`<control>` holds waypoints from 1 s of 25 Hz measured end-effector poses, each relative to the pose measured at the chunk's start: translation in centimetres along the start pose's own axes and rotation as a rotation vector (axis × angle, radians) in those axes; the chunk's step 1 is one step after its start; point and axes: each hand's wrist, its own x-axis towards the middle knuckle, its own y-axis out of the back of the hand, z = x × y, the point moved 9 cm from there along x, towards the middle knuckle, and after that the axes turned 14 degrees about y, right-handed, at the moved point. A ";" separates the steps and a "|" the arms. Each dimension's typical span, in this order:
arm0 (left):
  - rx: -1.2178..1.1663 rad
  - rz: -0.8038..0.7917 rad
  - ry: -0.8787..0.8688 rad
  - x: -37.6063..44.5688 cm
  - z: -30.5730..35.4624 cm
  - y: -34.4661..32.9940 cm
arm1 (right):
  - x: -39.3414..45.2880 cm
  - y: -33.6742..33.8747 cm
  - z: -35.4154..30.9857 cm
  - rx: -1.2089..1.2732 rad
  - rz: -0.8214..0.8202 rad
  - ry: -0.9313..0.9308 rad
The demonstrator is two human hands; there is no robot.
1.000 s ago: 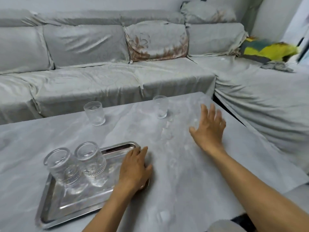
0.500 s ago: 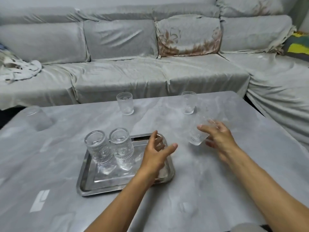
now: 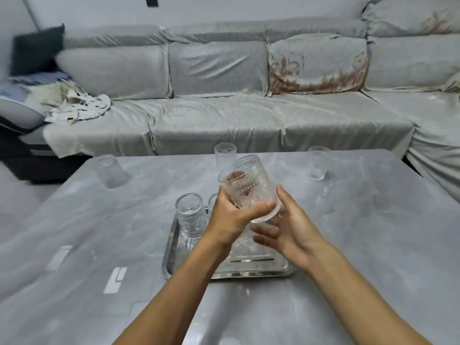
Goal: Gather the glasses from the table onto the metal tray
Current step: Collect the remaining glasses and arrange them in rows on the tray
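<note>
The left hand [image 3: 231, 220] wraps the lower body of a clear embossed glass [image 3: 249, 186], thumb across the near side, holding it tilted above the metal tray [image 3: 261, 270] at centre frame. The right hand [image 3: 286, 227] sits just beside the glass base with fingers loosely spread; whether it touches the glass, I cannot tell.

The glass looks rigid, light and breakable. Its raised pattern should give some grip, so the patterned wall seems the safest hold, not the thin rim.

An inverted glass [image 3: 191, 215] stands on the tray's left part; another is mostly hidden behind the left hand. Three more glasses wait on the table [image 3: 373, 232]: one [image 3: 110, 170] at upper left, one [image 3: 224, 153] behind the held one, one [image 3: 317, 163] to the upper right. The tabletop is smooth, grey and marbled, probably slick. A grey covered sofa [image 3: 224, 115] fills the top of the frame.
</note>
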 end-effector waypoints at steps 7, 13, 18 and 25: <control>0.514 -0.020 -0.089 0.5 0.3 2.1 | 1.7 0.0 1.8 0.439 0.142 0.028; 1.133 0.238 -0.180 1.7 -2.0 8.1 | 3.8 4.7 -4.2 -0.889 0.257 0.565; 1.186 0.304 -0.309 2.3 -2.5 8.3 | 6.2 2.1 -1.1 -1.227 0.092 0.618; 1.166 0.330 -0.348 1.8 -2.3 8.0 | 7.1 1.9 0.4 -1.332 0.040 0.616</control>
